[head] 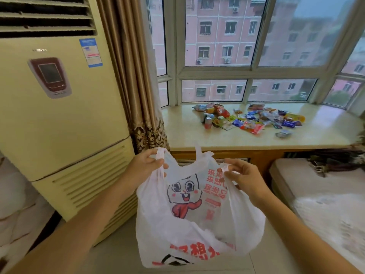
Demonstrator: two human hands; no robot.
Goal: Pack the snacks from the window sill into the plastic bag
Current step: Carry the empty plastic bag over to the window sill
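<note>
soft, even daylight comes in through the window (246, 46) at the back, grey and overcast, with no hard shadows in the room. the window sill (256, 135) carries a pale sheen from that light. the right-hand panes look smeared and hazy. wide-angle distortion bends the window frames and the air conditioner (59, 115) outward toward the edges. the whole picture is slightly soft, and the bed (325, 204) at the right edge is washed out and blurred

snacks (248, 118) scattered on the window sill (181, 131) behind the plastic bag (193, 220), air conditioner (59, 115) at left, curtain (136, 76) between it and the sill, bed (325, 194) at right
</note>
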